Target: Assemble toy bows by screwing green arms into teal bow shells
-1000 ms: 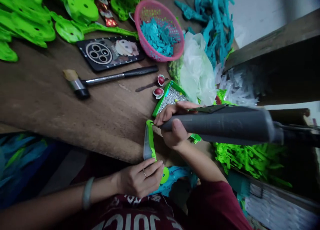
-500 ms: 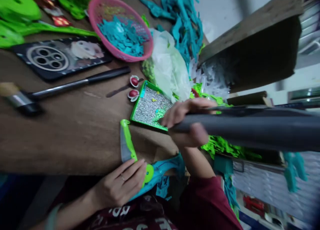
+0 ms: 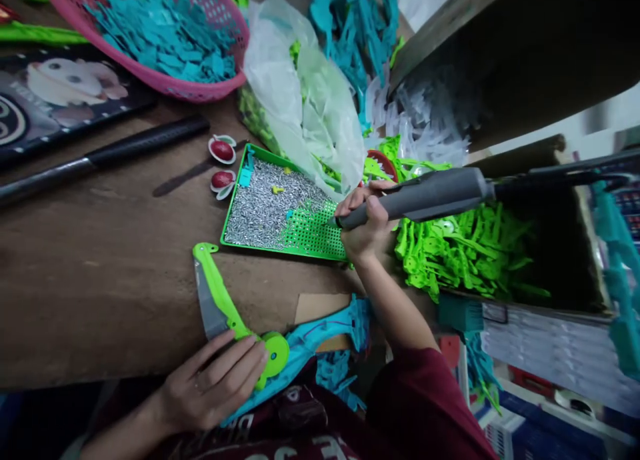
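In my right hand (image 3: pixel 367 227) is a grey electric screwdriver (image 3: pixel 430 197), fingers wrapped round its front end. Its tip points left, over the bare perforated part of a green tray (image 3: pixel 320 237) that holds many small silver screws (image 3: pixel 260 200). My left hand (image 3: pixel 220 380) lies over a lime-green plastic part (image 3: pixel 220 290) with a round disc (image 3: pixel 276 357) and a grey blade-like strip (image 3: pixel 209 307), fingers closed on it. This part rests against a long teal plastic piece (image 3: pixel 320 330) at the table's front edge. The left fingertips partly cover the green part.
A pink basket (image 3: pixel 200 90) of teal pieces stands at the back left, beside a white plastic bag (image 3: pixel 325 113). A black-handled hammer (image 3: pixel 145 140) and two red-and-white pieces (image 3: pixel 223 150) lie left of the tray. Lime-green parts (image 3: pixel 460 247) fill a cardboard box at right.
The view has shifted, so the table things appear further left. The screwdriver has dropped away from the camera and its tip is now above the tray. My left hand stays on the green part.
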Tool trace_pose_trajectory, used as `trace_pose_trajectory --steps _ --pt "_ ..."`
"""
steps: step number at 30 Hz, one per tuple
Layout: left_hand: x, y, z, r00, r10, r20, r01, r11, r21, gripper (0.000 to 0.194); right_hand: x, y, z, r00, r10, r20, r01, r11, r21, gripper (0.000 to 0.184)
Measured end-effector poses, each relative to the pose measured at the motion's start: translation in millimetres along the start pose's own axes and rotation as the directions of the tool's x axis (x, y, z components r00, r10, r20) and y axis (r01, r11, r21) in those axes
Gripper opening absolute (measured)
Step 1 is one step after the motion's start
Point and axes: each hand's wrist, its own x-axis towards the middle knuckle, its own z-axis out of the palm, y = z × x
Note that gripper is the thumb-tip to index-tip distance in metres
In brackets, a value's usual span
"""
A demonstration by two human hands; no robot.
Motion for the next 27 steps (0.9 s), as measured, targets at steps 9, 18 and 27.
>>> trace_pose_trajectory --steps 9,18,27 --pt "0 1 -0.5 0.999 0.028 0.033 -0.029 0.999 0.042 0.032 -12 -42 10 0.998 -0.067 -0.011 0.068 0.978 0.198 0.021" --pt "6 2 -3.6 1.0 -0.001 -0.02 0.001 1.0 -0.008 0.03 -120 -102 49 0.849 0.018 0.528 -0.172 0.954 0.244 0.037" --pt "-3 5 0.4 0.996 -0.042 -0.078 0.04 0.999 -0.034 0.028 -139 -67 51 0.685 -0.07 0.726 -0.068 0.985 0.158 0.022"
